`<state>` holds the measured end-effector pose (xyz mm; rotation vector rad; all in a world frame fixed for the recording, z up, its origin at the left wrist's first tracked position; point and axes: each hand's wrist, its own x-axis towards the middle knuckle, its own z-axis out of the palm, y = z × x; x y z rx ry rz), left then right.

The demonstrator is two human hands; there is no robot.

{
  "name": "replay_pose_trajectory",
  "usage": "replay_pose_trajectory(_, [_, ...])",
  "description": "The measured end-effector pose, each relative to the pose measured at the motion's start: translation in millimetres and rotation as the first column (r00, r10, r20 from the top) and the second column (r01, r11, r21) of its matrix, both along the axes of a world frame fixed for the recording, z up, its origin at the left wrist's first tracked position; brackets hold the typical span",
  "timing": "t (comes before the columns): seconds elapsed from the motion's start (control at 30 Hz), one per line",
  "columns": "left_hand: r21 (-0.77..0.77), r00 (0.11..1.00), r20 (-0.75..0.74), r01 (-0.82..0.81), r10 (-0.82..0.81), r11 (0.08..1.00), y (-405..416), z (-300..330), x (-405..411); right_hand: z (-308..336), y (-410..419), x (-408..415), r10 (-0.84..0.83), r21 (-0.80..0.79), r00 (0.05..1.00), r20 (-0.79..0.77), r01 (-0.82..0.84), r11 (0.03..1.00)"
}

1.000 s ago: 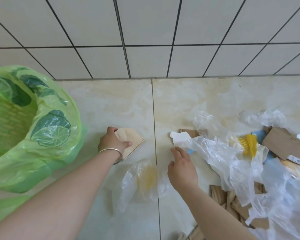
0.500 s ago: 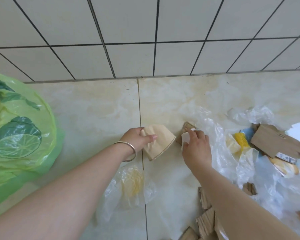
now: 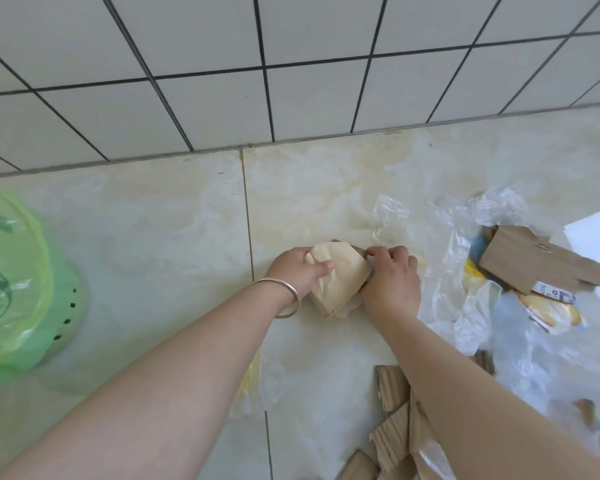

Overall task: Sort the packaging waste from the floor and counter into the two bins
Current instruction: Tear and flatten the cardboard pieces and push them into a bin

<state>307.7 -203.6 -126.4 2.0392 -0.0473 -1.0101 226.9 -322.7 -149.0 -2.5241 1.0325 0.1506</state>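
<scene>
Your left hand [image 3: 300,271] grips the tan paper piece [image 3: 338,282] at frame centre, thumb curled over its top. Your right hand [image 3: 390,282] pinches the piece's right edge, fingers curled. The piece sits between both hands, above the floor [image 3: 174,230]. Clear plastic wrap [image 3: 465,306] and cardboard scraps [image 3: 527,261] lie right; the green-lined bin [image 3: 18,292] stands at the left edge.

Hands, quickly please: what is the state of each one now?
Left hand: grips the flattened beige paper cup.
Right hand: fingers curled against the cup's other edge, pinching a small brown cardboard scrap.
</scene>
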Motion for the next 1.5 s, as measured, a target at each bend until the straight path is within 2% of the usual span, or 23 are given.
replay_pose_trajectory(0.1, [-0.008, 0.999, -0.005, -0.031, 0.031, 0.999, 4, -7, -10, 4, 7, -12, 0.101, 0.011, 0.987, 0.124, -0.104, 0.995])
replay_pose_trajectory(0.23, [-0.042, 0.996, -0.082, -0.041, 0.037, 0.998, 17, -10, -21, 7, 13, -28, 0.006, 0.214, 0.993, 0.118, -0.032, 0.976])
replay_pose_trajectory(0.3, [-0.103, 0.983, -0.16, -0.109, 0.092, 0.989, 23, -8, -26, 10, 16, -32, -0.072, 0.343, 0.989, 0.133, 0.022, 0.939])
replay_pose_trajectory(0.4, [-0.196, 0.922, -0.328, -0.28, 0.206, 0.94, 31, 5, -36, 23, 21, -35, -0.153, 0.541, 0.974, 0.164, 0.041, 0.84])
replay_pose_trajectory(0.47, [-0.244, 0.891, -0.386, -0.347, 0.238, 0.906, 37, 18, -43, 37, 22, -37, -0.205, 0.643, 0.966, 0.158, 0.057, 0.764])
replay_pose_trajectory(0.6, [-0.345, 0.906, -0.376, -0.332, 0.195, 0.878, 48, 47, -62, 68, 27, -51, -0.3, 0.836, 0.949, 0.094, 0.088, 0.542])
replay_pose_trajectory(0.73, [-0.393, 0.92, -0.329, -0.338, 0.213, 0.855, 58, 72, -92, 101, 37, -79, -0.277, 0.887, 0.957, 0.084, 0.055, 0.458])
replay_pose_trajectory(0.83, [-0.376, 0.923, -0.271, -0.363, 0.273, 0.853, 69, 82, -117, 120, 41, -108, -0.212, 0.863, 0.977, 0.037, 0.076, 0.499])
replay_pose_trajectory(0.97, [-0.337, 0.91, -0.23, -0.408, 0.346, 0.848, 87, 83, -149, 130, 36, -156, -0.218, 0.748, 0.975, -0.047, 0.179, 0.639])
replay_pose_trajectory(1.07, [-0.274, 0.894, -0.236, -0.437, 0.381, 0.856, 96, 77, -171, 126, 39, -199, -0.211, 0.582, 0.972, -0.103, 0.231, 0.78])
replay_pose_trajectory(1.13, [-0.214, 0.893, -0.248, -0.428, 0.375, 0.878, 97, 69, -184, 122, 48, -229, -0.137, 0.464, 0.979, -0.148, 0.191, 0.865])
replay_pose_trajectory(1.2, [-0.155, 0.909, -0.255, -0.376, 0.331, 0.914, 95, 61, -197, 115, 58, -251, -0.081, 0.394, 0.985, -0.15, 0.134, 0.909])
replay_pose_trajectory(1.27, [-0.114, 0.93, -0.251, -0.304, 0.269, 0.946, 92, 52, -207, 103, 64, -262, -0.064, 0.359, 0.993, -0.101, 0.096, 0.929])
replay_pose_trajectory(1.37, [-0.072, 0.94, -0.247, -0.262, 0.237, 0.962, 85, 42, -217, 84, 67, -264, 0.071, 0.242, 0.994, -0.088, -0.048, 0.969])
replay_pose_trajectory(1.5, [-0.035, 0.951, -0.219, -0.229, 0.216, 0.973, 80, 30, -220, 65, 70, -264, 0.206, 0.196, 0.974, -0.09, -0.185, 0.963])
